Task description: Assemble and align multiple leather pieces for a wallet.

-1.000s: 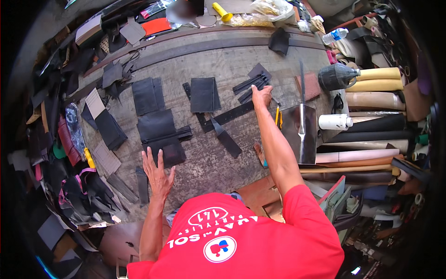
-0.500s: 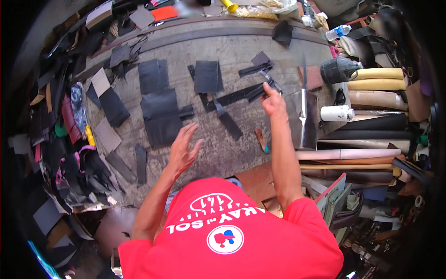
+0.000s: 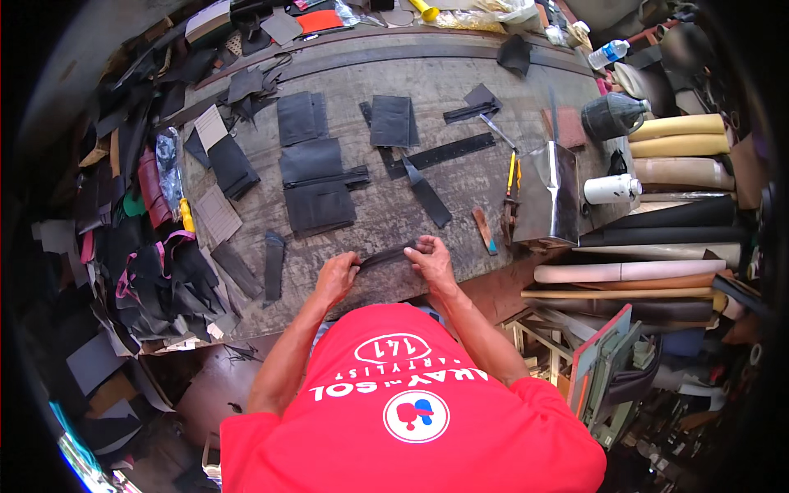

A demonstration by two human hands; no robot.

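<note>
Strip (image 3: pixel 386 255) between the hands: dark, matt, leather-like. Flat black panels (image 3: pixel 316 177) on the table (image 3: pixel 460 66): same matt leather look, smooth. Table top was grey, rough, worn and scuffed. Bent sheet (image 3: pixel 555 193) at right: shiny metal, reflective. White bottle (image 3: pixel 612 189): smooth plastic. Rolls (image 3: pixel 678 127) at right: cream and black, smooth. Shirt (image 3: pixel 411 411): red cloth.

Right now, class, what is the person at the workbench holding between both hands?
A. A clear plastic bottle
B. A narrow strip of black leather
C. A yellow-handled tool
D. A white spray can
B: the left hand and right hand each pinch one end of the narrow black leather strip, stretched between them above the near part of the workbench.
</note>
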